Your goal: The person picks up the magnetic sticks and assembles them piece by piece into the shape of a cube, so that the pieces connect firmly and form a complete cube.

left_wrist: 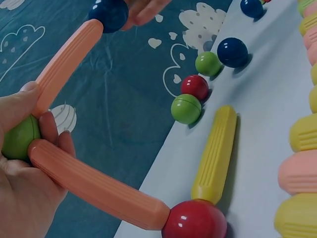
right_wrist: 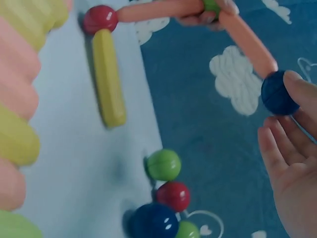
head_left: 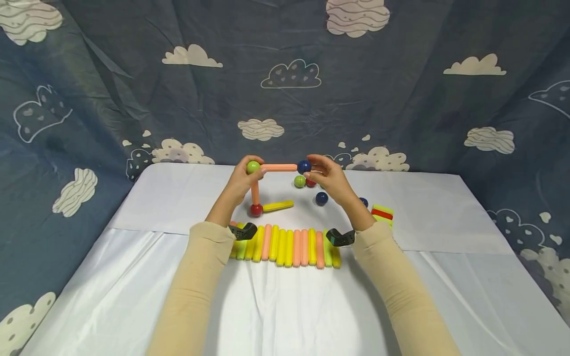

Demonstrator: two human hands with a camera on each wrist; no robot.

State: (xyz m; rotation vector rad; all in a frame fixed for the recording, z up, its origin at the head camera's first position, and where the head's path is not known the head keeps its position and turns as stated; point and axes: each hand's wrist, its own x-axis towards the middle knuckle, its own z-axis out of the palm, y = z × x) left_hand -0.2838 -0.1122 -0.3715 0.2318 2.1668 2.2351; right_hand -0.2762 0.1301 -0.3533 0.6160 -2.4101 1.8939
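Observation:
In the head view my left hand (head_left: 239,182) grips a green ball (head_left: 253,167) at the corner of a joined ball-and-stick piece. One orange stick (head_left: 280,167) runs right from it to a blue ball (head_left: 304,167), which my right hand (head_left: 333,182) pinches between thumb and fingers. A second orange stick (left_wrist: 99,183) drops from the green ball to a red ball (left_wrist: 194,220), low by the table. From that red ball a yellow stick (right_wrist: 109,79) extends along the white cloth. The left palm partly hides the green ball in the left wrist view.
Nearer the body, a row of yellow, orange and green sticks (head_left: 289,247) lies side by side on the white table. Behind are loose balls, among them a green ball (head_left: 300,181) and a blue ball (head_left: 321,199). Several short green and red pieces (head_left: 382,214) lie at right.

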